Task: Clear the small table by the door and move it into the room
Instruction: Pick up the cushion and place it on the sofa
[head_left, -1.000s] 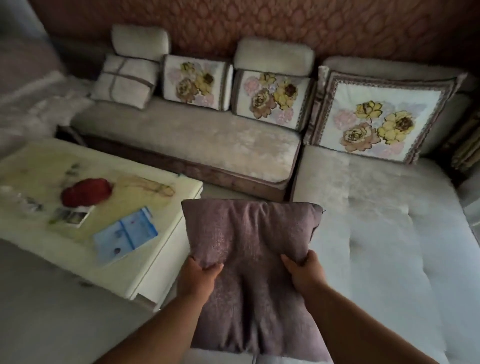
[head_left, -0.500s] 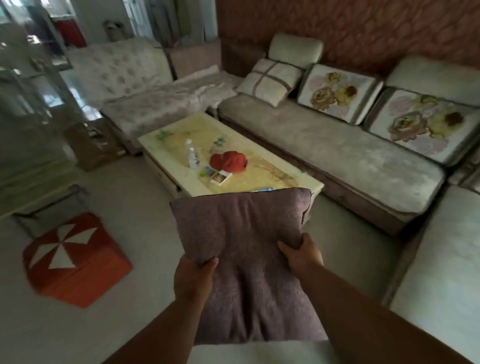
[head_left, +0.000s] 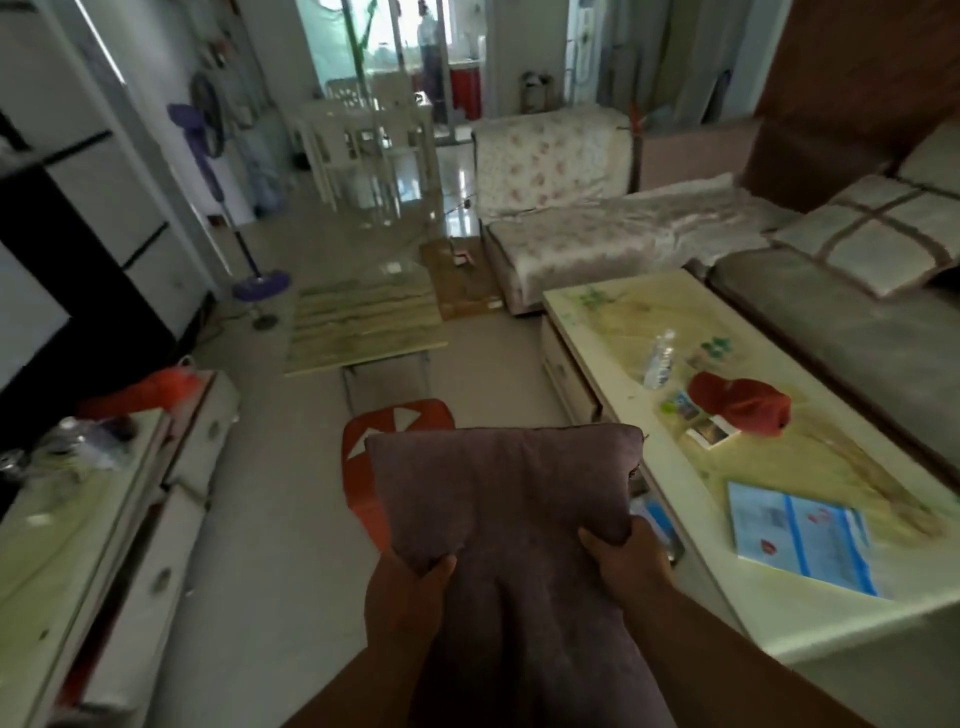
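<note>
1. Small table (head_left: 363, 117), as I judge it the pale one far off at 12 o'clock by the bright doorway, is not in anyone's grasp. The fingers (head_left: 442, 566) of both hands are curled tight and pinch folds of a purple-grey cushion (head_left: 509, 493).
2. The left hand (head_left: 410, 587) grips the cushion's lower left part and the right hand (head_left: 623, 561) its lower right. The cushion is held upright in front of the body, with its lower part hanging between the forearms.
3. Just past the cushion at 12 o'clock a red stool (head_left: 400, 421) stands on the floor, partly hidden by it. Beyond that is a low striped-top table (head_left: 358, 322); I cannot tell for sure whether this or the pale one is meant.
4. At 2 o'clock a long coffee table (head_left: 613, 306) carries a bottle (head_left: 660, 361), a red cap (head_left: 737, 402) and a blue booklet (head_left: 800, 535). It sits beside the sofa, well apart from the doorway.
5. Progress, as a judgement: the cushion may be something cleared off the table, but nothing here proves it. It has yet to be put down. What lies on the far table is too small to make out.
6. The table itself has not been moved into the room.
</note>
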